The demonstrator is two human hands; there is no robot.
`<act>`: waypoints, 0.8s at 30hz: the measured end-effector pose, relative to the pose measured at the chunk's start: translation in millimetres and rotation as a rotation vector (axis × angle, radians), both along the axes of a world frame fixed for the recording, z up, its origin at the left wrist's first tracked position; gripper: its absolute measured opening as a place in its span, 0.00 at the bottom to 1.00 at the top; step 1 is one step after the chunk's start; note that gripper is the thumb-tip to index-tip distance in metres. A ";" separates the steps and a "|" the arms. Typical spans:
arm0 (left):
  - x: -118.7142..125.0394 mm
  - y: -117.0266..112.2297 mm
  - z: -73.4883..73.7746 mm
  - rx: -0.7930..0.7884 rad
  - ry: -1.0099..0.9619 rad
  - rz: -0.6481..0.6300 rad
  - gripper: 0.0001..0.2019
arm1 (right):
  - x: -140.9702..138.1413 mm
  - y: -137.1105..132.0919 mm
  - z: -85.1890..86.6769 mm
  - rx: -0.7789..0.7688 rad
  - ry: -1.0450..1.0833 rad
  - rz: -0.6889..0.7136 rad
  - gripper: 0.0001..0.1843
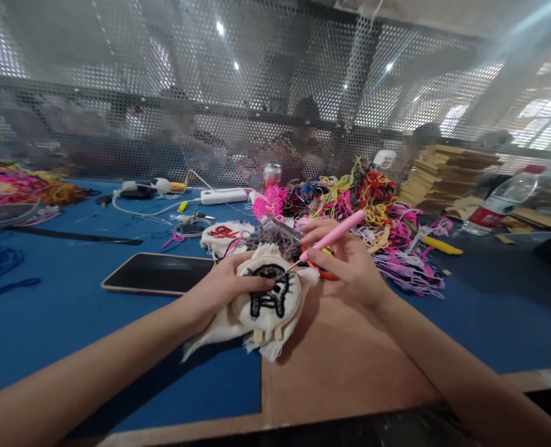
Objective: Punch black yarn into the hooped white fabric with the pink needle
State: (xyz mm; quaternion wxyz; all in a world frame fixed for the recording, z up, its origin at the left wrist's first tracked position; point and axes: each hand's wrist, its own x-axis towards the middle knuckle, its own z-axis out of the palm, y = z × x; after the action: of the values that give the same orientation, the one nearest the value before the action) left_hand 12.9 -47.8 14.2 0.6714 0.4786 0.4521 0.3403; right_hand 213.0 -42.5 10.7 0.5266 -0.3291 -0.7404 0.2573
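My left hand grips the left side of a round embroidery hoop, its thumb lying over the stretched white cloth. A black outlined figure with some grey inside is worked on that cloth, whose frayed edges hang out around the hoop. Between the fingers of my right hand is a pink-handled punch needle, slanting down to the left. Its thin metal tip meets the design near my left thumb; whether it pierces the cloth I cannot tell. Red-and-yellow scissors handles lie partly hidden behind my right fingers.
A phone lies left of the hoop. Behind are a white cloth with red stitching, tangled yarn, a power strip and a can. A water bottle and stacked brown paper stand right, before a perforated screen.
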 end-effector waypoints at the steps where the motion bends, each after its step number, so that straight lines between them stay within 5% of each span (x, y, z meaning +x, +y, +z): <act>1: 0.0 0.4 -1.3 0.034 0.000 0.017 0.21 | 0.4 0.7 3.1 0.045 -0.047 -0.033 0.04; 6: -3.3 1.8 -1.9 0.222 -0.050 0.099 0.17 | -8.6 13.5 40.5 0.177 -0.349 -0.109 0.04; 16: -19.9 6.5 26.8 0.439 -0.201 0.283 0.18 | -61.3 44.3 139.0 0.486 -0.852 -0.020 0.12; 21: -31.2 5.5 48.9 0.559 -0.239 0.462 0.18 | -87.6 28.4 183.9 0.722 -0.901 0.044 0.14; 24: -36.6 5.1 54.3 0.586 -0.221 0.444 0.18 | -86.8 24.1 187.1 0.693 -0.863 0.061 0.16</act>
State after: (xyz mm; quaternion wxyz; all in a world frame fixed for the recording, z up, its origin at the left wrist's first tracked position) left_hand -23.7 -42.8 68.5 0.4608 0.5010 0.3532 0.6418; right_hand 126.1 -18.4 197.9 0.2455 -0.1905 -0.9394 -0.1446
